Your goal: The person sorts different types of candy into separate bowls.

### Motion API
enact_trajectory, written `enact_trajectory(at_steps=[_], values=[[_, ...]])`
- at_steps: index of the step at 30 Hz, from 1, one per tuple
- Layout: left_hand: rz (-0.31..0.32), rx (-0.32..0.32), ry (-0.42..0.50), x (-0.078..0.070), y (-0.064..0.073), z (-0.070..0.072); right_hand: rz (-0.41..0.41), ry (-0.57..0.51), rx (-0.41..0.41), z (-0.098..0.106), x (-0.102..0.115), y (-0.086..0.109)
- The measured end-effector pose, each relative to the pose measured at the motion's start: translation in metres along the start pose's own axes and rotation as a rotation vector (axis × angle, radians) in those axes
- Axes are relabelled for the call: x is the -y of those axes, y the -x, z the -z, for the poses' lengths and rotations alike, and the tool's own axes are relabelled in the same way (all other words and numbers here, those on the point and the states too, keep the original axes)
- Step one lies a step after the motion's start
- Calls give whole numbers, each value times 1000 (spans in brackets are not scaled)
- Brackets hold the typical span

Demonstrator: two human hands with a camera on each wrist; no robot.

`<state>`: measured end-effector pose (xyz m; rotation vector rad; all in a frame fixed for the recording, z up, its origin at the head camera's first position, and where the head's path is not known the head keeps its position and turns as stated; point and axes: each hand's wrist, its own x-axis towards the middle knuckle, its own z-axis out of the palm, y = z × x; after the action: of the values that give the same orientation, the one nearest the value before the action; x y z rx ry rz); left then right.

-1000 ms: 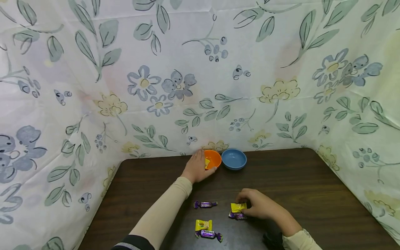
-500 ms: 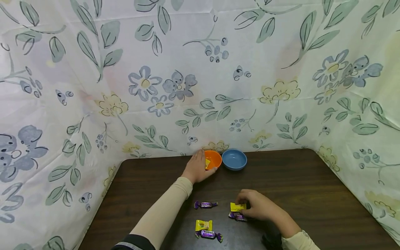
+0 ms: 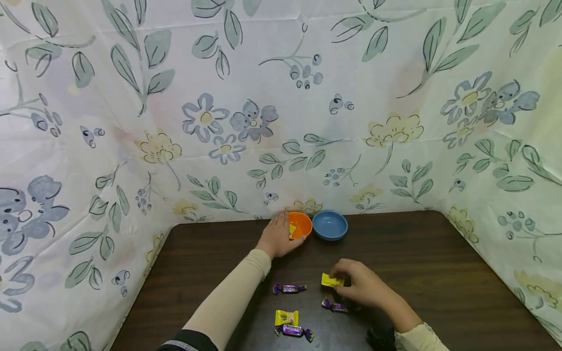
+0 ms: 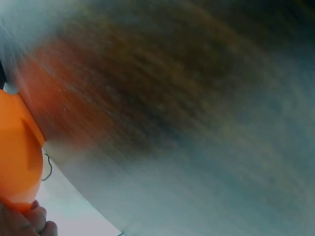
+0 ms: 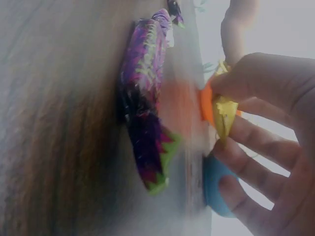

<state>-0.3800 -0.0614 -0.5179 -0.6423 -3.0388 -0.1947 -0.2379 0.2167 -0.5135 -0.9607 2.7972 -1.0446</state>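
Observation:
My left hand [image 3: 276,236] grips the orange bowl [image 3: 305,225] at the table's far edge, thumb on its near side and fingers along its left. A yellow-wrapped candy [image 3: 291,229] shows inside. In the left wrist view the orange bowl [image 4: 19,152] has fingertips curled at its base. My right hand [image 3: 361,282] pinches another yellow-wrapped candy [image 3: 330,281] between thumb and fingers; the right wrist view has this yellow candy [image 5: 224,110] held above the table. Just below that hand lies a purple twist-wrapped candy [image 3: 337,306], its right end partly hidden.
A blue bowl [image 3: 330,225] stands right beside the orange one. Left of the right hand lie a purple candy [image 3: 290,289], a yellow candy [image 3: 287,318] and another purple candy [image 3: 293,331]. Floral cloth [image 3: 281,117] rises behind and beside the brown table [image 3: 439,273].
My right hand has lifted the yellow candy and moved it slightly away from the purple candy, toward the bowls. The left hand stays on the orange bowl.

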Motion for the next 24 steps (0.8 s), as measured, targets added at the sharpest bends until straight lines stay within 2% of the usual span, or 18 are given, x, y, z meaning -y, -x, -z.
enact_trajectory(at_steps=[8, 16, 20, 24], values=[[14, -6, 11, 0, 1, 0, 11, 0, -191, -4, 2, -11], [13, 1, 7, -1, 1, 1, -60, 19, -365, -2, 0, -29], [8, -2, 9, -1, 2, 2, -89, 26, -412, 0, 0, -43], [0, -12, 19, -1, 2, 1, -121, 41, -421, -1, 1, -59]])
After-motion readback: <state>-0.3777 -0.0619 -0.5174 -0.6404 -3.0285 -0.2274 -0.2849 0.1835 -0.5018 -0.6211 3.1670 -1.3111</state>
